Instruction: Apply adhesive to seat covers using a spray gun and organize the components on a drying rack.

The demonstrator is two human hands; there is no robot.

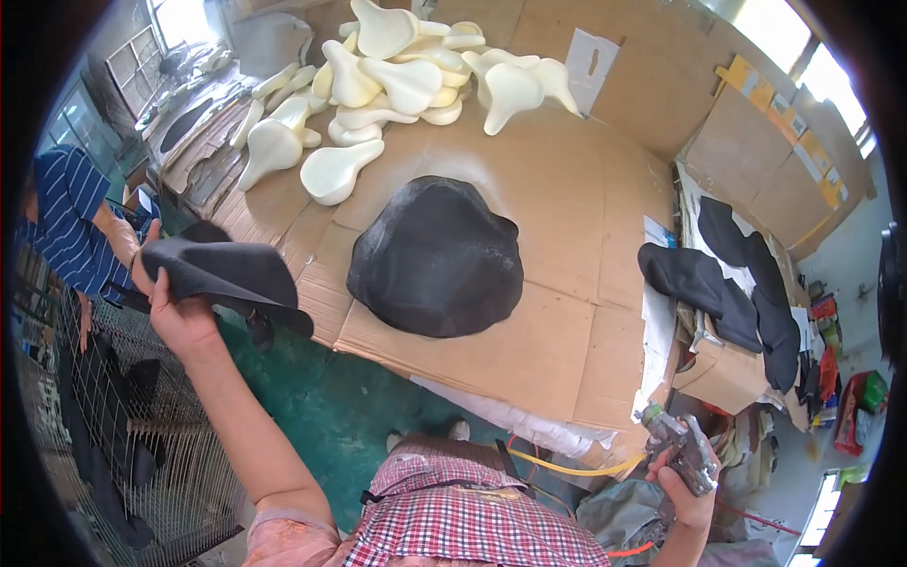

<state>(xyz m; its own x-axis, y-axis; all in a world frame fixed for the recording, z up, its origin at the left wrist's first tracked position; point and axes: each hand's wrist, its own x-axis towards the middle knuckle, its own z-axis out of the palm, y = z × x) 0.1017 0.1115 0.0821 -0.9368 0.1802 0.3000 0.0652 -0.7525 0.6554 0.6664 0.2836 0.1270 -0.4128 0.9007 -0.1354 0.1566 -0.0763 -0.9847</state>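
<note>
Currently, the left hand [186,321] pinches a black sheet [231,269] beyond the table's [557,246] left edge, near a co-worker [68,217]. The right hand [690,501] grasps a spray gun [682,452]; whether the trigger is squeezed, I cannot tell. A black mound [436,260] sits mid-table. Probably best: hold the sheet by its edge, unfolded, gun aimed away from the co-worker.

Cardboard tabletop [586,246]: open right of the black mound [435,260] and along the near edge.
Far side: heaped cream saddle foams [408,87] block it.
Right end: flat black pieces [682,279] stand in the way.
Left hand [184,323]: wire rack [194,463] and co-worker [71,203] crowd its outer side.
Right hand [694,506]: yellow hose [572,469] stretches between it and the waist.
</note>
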